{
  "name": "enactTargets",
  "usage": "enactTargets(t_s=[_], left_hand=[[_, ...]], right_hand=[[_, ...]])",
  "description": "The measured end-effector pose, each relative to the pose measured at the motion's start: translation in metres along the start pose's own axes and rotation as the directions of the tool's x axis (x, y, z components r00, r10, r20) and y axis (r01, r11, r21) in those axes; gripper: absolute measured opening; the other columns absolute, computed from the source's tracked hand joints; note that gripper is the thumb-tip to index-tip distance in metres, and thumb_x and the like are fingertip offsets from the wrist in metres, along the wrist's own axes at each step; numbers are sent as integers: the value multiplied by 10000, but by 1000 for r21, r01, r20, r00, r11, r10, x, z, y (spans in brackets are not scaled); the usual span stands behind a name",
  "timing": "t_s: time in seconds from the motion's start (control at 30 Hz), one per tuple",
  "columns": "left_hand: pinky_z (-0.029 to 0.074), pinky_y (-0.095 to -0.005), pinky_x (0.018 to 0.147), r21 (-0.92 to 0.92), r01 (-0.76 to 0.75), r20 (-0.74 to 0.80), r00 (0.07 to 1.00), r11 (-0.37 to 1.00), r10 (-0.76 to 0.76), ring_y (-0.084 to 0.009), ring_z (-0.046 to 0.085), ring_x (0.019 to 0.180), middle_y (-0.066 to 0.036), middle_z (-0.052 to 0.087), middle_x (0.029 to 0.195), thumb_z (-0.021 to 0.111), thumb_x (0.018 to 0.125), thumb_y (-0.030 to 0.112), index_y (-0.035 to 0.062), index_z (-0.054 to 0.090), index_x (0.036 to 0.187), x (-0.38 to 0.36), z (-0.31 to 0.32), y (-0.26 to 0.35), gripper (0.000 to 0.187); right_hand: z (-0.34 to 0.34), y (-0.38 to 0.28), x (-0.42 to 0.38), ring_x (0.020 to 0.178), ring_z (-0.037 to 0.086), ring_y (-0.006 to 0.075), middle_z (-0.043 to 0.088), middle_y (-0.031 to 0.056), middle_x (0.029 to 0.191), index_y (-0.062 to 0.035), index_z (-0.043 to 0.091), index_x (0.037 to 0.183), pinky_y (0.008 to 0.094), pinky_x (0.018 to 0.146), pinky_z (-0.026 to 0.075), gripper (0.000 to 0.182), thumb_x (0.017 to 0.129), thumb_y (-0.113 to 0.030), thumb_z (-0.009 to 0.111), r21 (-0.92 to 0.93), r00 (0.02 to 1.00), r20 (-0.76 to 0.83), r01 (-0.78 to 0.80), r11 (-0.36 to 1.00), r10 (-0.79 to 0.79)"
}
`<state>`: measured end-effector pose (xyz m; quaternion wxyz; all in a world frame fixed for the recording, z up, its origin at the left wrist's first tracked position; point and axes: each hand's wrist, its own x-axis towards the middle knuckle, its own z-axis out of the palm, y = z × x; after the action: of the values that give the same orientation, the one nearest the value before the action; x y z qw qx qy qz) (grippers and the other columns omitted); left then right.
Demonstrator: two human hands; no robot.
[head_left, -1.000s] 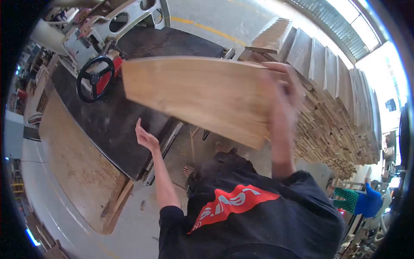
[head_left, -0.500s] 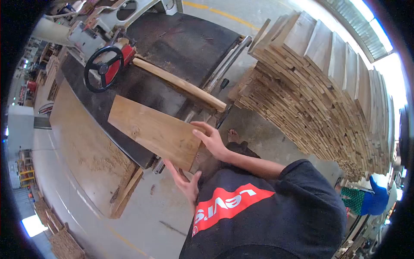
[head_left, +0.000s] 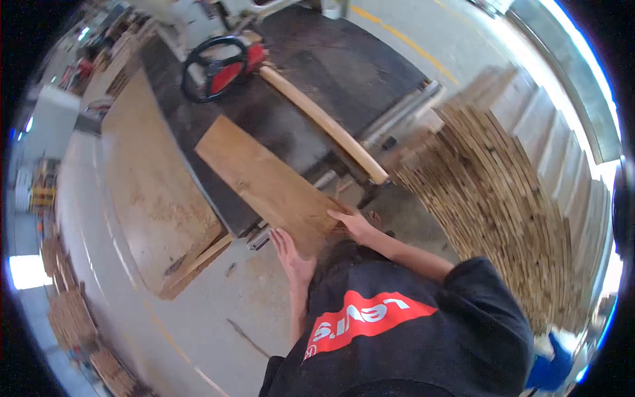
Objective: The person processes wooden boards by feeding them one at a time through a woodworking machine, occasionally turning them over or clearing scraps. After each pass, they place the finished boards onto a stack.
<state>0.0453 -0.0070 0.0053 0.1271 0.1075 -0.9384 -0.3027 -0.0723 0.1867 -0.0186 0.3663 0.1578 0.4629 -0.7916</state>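
A flat wooden board (head_left: pixel 264 182) slants over the dark machine table (head_left: pixel 331 49), its far end up and to the left. My right hand (head_left: pixel 355 223) grips the board's near right corner, with the thumb on top and the other fingers mostly hidden beneath. At the near left corner, my left hand (head_left: pixel 294 260) holds the edge with fairly straight fingers. Whether the board's far end rests on the table cannot be made out.
A long wooden strip (head_left: pixel 324 122) crosses the machine table beside a black handwheel (head_left: pixel 213 69). Tall stacked planks (head_left: pixel 503 192) stand at right. A sawdust-strewn panel (head_left: pixel 149 192) is at left. Blue clothing (head_left: pixel 552 364), apparently another person's, shows at lower right.
The view has shifted, so the machine appears farther right and the plank stack lower. The board now points more steeply away from me, still between both hands.
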Motion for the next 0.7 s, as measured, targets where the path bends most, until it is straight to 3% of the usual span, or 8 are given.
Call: enactTargets(t_s=[0.07, 0.27, 0.47, 0.57, 0.7], left_hand=[[252, -557, 1284, 1, -18, -14, 1000, 1000, 18, -524, 194, 1592, -363, 270, 1676, 939, 724, 273, -85, 233, 1643, 6, 0, 3, 1213], [268, -567, 1269, 30, -12, 37, 999, 999, 11, -509, 208, 1594, -359, 293, 1667, 908, 745, 268, -81, 234, 1638, 20, 4, 11, 1172], [284, -576, 1254, 47, -62, 67, 996, 997, 59, -461, 231, 1602, -333, 310, 1668, 898, 739, 299, -68, 249, 1634, 49, 12, 21, 1165], [284, -593, 1246, 112, -65, 114, 992, 992, 52, -429, 245, 1604, -309, 330, 1663, 896, 734, 315, -70, 284, 1620, 67, 15, 26, 1143], [287, -616, 1233, 168, -85, 135, 989, 982, 63, -398, 259, 1602, -284, 397, 1628, 887, 737, 372, -87, 350, 1582, 87, 16, 31, 1102]], right_hand=[[-10, -3, 6, 1211, 664, 205, 647, 59, 1414, -72, 477, 1580, 382, 967, 585, 665, 1018, -311, 740, -60, 999, 25, 43, 997, -42], [-28, -13, 14, 1185, 703, 242, 687, 93, 1337, -15, 561, 1450, 421, 1011, 586, 535, 1039, -318, 719, -72, 992, -9, -124, 990, 124], [-38, -31, 14, 1149, 715, 258, 724, 105, 1264, -58, 610, 1377, 438, 1008, 590, 475, 1017, -337, 745, 49, 998, 3, -64, 997, 64], [-50, -30, 20, 1134, 701, 236, 726, 89, 1242, -87, 637, 1323, 442, 983, 582, 447, 1000, -367, 766, 126, 992, -10, -124, 984, 127], [-46, -33, 24, 1145, 679, 223, 723, 68, 1241, -107, 642, 1294, 422, 948, 561, 477, 982, -442, 773, 70, 989, -126, -64, 995, 73]])
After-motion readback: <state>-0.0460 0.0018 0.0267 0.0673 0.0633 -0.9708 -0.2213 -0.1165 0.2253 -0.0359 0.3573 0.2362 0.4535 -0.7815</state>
